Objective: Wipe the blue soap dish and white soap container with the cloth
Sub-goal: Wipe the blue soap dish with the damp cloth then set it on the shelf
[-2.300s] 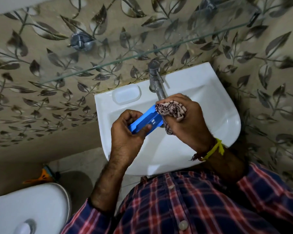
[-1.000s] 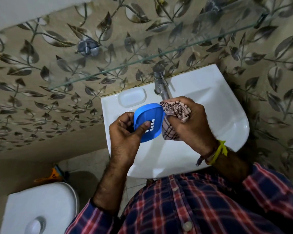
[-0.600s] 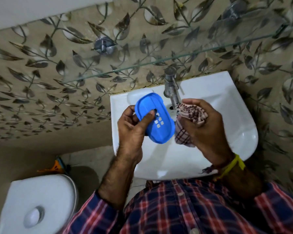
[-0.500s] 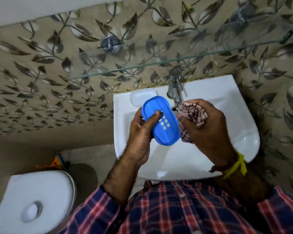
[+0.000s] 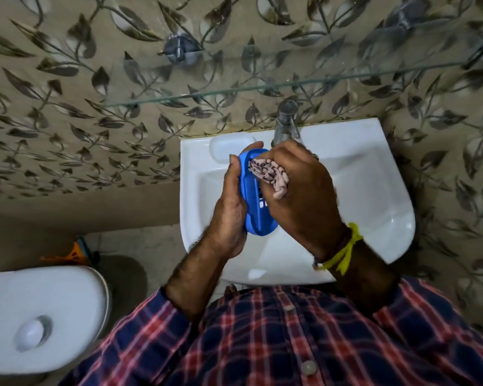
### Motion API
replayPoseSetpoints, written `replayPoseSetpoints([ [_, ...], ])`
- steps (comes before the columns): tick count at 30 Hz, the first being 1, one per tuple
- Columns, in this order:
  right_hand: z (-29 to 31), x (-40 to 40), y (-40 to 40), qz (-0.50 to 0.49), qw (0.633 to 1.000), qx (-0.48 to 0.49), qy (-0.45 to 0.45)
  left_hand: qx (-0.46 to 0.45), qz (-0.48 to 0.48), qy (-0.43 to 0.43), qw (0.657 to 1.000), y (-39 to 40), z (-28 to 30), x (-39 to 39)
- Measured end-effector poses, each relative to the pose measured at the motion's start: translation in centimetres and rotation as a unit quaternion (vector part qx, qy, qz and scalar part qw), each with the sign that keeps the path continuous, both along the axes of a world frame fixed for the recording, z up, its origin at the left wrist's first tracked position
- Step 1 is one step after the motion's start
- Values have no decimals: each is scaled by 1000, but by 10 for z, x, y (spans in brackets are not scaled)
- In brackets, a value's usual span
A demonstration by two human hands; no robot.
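Observation:
My left hand (image 5: 229,210) grips the blue soap dish (image 5: 253,207) from its left side and holds it on edge above the white sink (image 5: 374,196). Small drain slots show in the dish's middle. My right hand (image 5: 301,196) is closed on a bunched checked cloth (image 5: 271,174) and presses it into the upper part of the dish. A white soap container (image 5: 225,147) sits on the sink's back left ledge, just behind the dish and partly hidden by it.
A metal tap (image 5: 285,123) stands at the sink's back edge, right above my right hand. A glass shelf (image 5: 262,87) juts from the leaf-patterned wall over the sink. A white toilet tank lid (image 5: 42,319) is at lower left, with an orange object (image 5: 73,253) on the floor behind it.
The dish has turned from facing up to standing on edge. My right hand has moved left and brought the cloth onto the dish's inner face. The view has shifted left.

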State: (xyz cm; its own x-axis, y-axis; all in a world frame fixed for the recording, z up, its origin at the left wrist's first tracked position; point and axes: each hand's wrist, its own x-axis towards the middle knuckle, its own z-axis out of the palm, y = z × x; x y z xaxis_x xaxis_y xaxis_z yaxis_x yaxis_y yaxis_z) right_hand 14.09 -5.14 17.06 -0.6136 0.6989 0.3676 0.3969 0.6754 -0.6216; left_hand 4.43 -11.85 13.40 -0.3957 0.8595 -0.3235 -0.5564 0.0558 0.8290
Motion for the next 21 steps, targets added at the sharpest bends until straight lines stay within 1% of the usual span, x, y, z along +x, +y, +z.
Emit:
replayPoseSetpoints([
  [4,-1,0,3,28,999,5,19,-52,-3,63,997,1,3,4],
  [6,1,0,7,17,1000,11,19,-54,-2,80,995,4,3,7],
  [9,3,-1,12,-17,1000,21,0,-36,-2,67,997,5,4,12],
  [11,3,2,9,-1,1000,-14,2,-29,2,50,998,4,6,12],
  [13,3,6,8,4,999,-40,27,-28,6,43,999,4,7,11],
  [16,5,7,13,-18,998,-2,56,-26,-8,54,998,6,8,13],
  [18,6,8,13,12,998,10,59,-26,-6,60,998,8,10,14],
  [21,6,11,11,69,997,19,35,-31,9,61,998,10,8,13],
])
